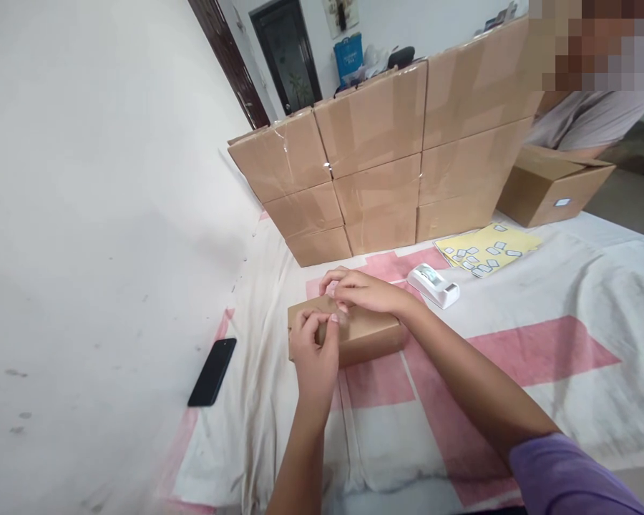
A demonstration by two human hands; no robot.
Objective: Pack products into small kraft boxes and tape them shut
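A small closed cardboard box (373, 330) lies on the cloth in front of me. My left hand (318, 343) is over its left part, thumb and fingertips pinched together on a small piece of clear tape (343, 315). Just beyond it, my right hand (362, 290) reaches across the box top with fingers bent, its fingertips closed at the other end of the tape. The fingers partly hide the tape, so its full length does not show. A white tape dispenser (433, 285) stands on the cloth to the right of the box.
Stacked cardboard boxes (376, 136) form a wall behind. Yellow sheets with small white labels (509, 239) lie at right, near an open-topped carton (542, 189) by another person (584, 121). A black phone (212, 372) lies at left beside the white wall (86, 214).
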